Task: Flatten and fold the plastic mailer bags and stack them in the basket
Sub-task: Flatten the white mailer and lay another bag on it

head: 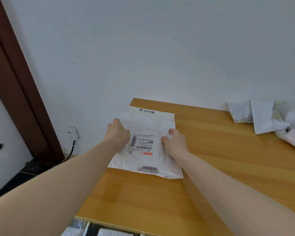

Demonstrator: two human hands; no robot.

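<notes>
A white plastic mailer bag point(147, 124) with a printed shipping label lies spread near the left edge of the wooden table point(211, 150). My left hand point(118, 132) rests on the bag's left side, fingers bent over its edge. My right hand point(173, 142) grips a bunch of the plastic at the bag's right side, fingers curled into it. A second barcode sticker shows at the bag's near edge. The basket itself cannot be made out.
A pile of crumpled white and grey mailer bags point(266, 116) lies at the table's far right. More white bags point(109, 233) show below the table's near edge. A dark door frame point(15, 82), a wall socket point(72, 132) and a cable are on the left.
</notes>
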